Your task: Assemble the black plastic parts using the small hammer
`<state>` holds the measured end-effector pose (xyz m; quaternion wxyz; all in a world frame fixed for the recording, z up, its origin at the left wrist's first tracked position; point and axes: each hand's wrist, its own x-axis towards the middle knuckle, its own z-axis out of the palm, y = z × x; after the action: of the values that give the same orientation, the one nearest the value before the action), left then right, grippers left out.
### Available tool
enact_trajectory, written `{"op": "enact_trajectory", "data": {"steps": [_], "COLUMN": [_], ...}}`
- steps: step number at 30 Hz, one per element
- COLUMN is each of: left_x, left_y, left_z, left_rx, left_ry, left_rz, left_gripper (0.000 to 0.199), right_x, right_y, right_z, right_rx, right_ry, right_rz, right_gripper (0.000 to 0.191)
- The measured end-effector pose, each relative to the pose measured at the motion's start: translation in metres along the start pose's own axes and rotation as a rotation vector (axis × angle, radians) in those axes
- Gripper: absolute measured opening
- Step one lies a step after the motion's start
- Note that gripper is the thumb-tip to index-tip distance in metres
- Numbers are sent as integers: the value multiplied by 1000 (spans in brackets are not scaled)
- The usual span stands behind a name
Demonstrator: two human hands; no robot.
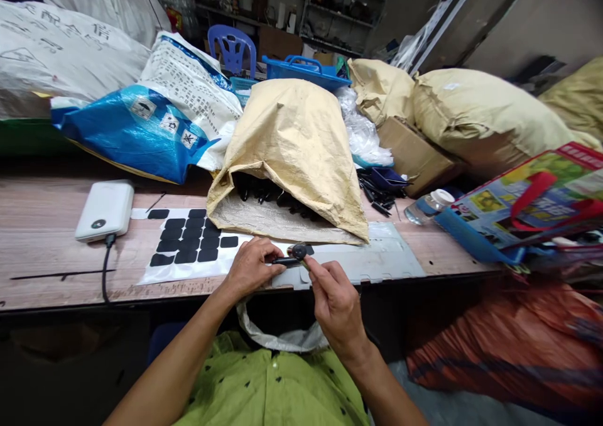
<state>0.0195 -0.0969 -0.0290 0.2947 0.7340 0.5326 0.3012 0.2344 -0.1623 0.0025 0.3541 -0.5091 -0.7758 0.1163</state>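
Note:
At the table's front edge, my left hand [252, 266] grips one end of a small black plastic part [285, 261]. The part has a rounded dark piece at its right end. My right hand [336, 303] is closed in a pinch right beside that end; what its fingers hold, if anything, is too small to name. Left of my hands lies a white sheet [226, 275] bearing rows of black rounded-square stickers [190, 244]. Just behind my hands, a beige woven sack [296, 124] lies with its mouth towards me, dark parts showing inside.
A white power bank [106, 209] with a black cable stands on the left. Behind it lies a blue and white sack [151, 124]. To the right are loose black parts [377, 193], a clear jar [426, 207] and a colourful bag [532, 200]. A grey plate [391, 259] lies along the front edge.

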Motion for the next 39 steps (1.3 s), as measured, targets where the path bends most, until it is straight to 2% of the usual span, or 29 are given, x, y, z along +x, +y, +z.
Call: {"op": "enact_trajectory", "data": {"steps": [5, 9, 14, 19, 23, 26, 29, 32, 36, 39], "left_x": [0, -2, -4, -4, -5, -15, -36, -60, -77, -78], "left_y": [1, 4, 6, 1, 0, 11, 33, 47, 38, 26], "left_z": [1, 1, 1, 2, -1, -2, 3, 19, 43, 51], "left_rx": [9, 57, 110, 134, 122, 73, -57, -46, 304, 427], "left_ry": [11, 24, 31, 15, -24, -48, -199, -404, -528, -623], "left_rz": [-2, 13, 42, 80, 131, 182, 216, 132, -129, -210], "left_gripper": [14, 14, 15, 16, 16, 22, 27, 27, 25, 24], "right_x": [-5, 4, 30, 47, 48, 47, 47, 46, 46, 45], "right_y": [7, 19, 62, 100, 107, 105, 104, 104, 104, 103], "right_z": [1, -7, -18, -12, -4, -3, -3, -3, -1, -1], "right_rx": [-13, -25, -267, -429, -413, -401, -411, -417, -416, -416], "right_ry": [-40, 9, 4, -27, 23, 20, 15, 20, 33, 34], "right_rz": [36, 60, 27, -22, 5, 14, 20, 26, 27, 30], "right_gripper": [43, 39, 35, 31, 28, 28, 28, 27, 27, 27]}}
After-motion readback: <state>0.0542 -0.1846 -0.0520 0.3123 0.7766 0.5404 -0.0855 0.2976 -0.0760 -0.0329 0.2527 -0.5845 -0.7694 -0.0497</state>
